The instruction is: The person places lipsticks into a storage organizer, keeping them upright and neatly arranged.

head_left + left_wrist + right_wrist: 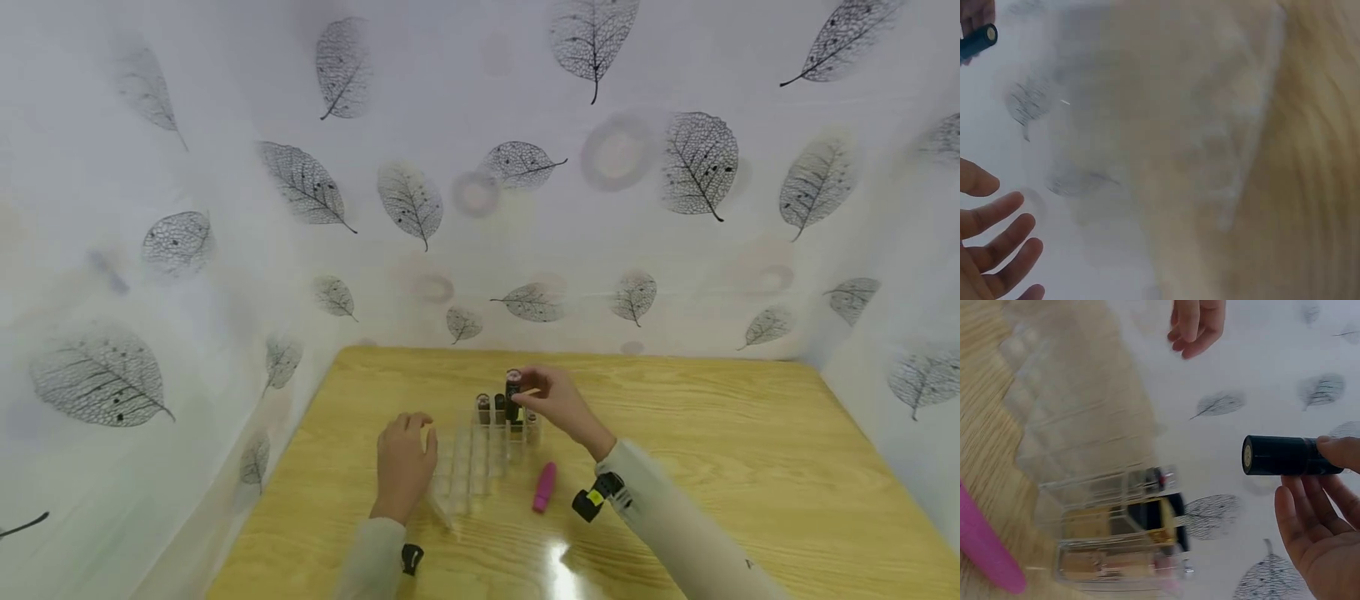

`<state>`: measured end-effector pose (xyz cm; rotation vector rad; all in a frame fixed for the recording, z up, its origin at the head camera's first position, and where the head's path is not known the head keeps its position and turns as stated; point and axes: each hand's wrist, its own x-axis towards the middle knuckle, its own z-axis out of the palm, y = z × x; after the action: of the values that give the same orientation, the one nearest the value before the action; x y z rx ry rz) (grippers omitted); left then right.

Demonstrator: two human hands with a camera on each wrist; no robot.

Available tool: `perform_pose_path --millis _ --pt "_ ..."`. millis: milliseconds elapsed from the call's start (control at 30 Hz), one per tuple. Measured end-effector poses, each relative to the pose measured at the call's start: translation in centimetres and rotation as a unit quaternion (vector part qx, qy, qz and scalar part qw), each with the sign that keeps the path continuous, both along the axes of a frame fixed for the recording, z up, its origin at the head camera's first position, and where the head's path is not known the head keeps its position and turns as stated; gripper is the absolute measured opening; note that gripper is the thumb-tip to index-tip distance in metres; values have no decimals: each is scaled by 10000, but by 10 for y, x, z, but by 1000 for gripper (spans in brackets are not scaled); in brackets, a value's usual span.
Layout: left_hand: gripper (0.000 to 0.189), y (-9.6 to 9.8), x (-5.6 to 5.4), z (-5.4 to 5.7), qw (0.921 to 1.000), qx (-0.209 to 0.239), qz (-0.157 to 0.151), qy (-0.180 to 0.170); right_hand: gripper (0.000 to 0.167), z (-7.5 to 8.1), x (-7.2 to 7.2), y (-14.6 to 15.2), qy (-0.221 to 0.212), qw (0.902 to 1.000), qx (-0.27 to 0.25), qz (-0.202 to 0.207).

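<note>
My right hand [561,406] pinches a black lipstick tube [1275,455] between thumb and fingers, above the back row of a clear stepped lipstick organizer [480,467]. In the right wrist view the tube's round end faces away from the palm. Several lipsticks stand in the organizer's back slots, among them a gold-and-black one [1147,515] and a dark one [483,408]. My left hand [405,462] is beside the organizer's left side, its fingers spread and relaxed around nothing in the left wrist view. There the organizer is blurred.
A pink tube-shaped object [545,487] lies on the wooden table [720,467], right of the organizer and near my right wrist. Leaf-patterned white sheeting [480,275] surrounds the table at the back and sides. Each wrist wears a dark strap-mounted device.
</note>
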<state>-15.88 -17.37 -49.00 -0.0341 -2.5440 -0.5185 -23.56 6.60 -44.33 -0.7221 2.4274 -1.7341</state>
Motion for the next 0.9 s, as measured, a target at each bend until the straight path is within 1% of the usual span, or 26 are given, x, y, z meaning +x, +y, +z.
perform_pose_path --millis 100,233,300,367,533,633,700,900 --pt "14 -11 -3 -12 9993 -277 83 -246 30 -15 -11 -8 263 9992 290 -37" --pt "12 -17 -5 -23 9981 -382 40 -485 30 -29 -20 -17 512 9969 593 -55" --pt "10 -18 -7 -27 9980 -393 -7 -493 28 -34 -22 -20 599 9960 653 -59" --pt "9 -19 -9 -32 9981 -399 -65 -475 28 -37 -23 -22 583 9957 713 -81" --pt "7 -20 -12 -45 9980 -377 -232 -446 28 -41 -22 -24 571 9943 893 -139" --pt "8 -20 -12 -48 9981 -291 -259 -476 28 -42 -20 -25 596 9937 941 -154" --pt "9 -19 -12 -48 9981 -216 -246 -521 28 -41 -21 -25 595 9938 926 -139" --pt "11 -18 -12 -45 9980 -212 -211 -558 25 -43 -23 -27 632 9939 908 -5"
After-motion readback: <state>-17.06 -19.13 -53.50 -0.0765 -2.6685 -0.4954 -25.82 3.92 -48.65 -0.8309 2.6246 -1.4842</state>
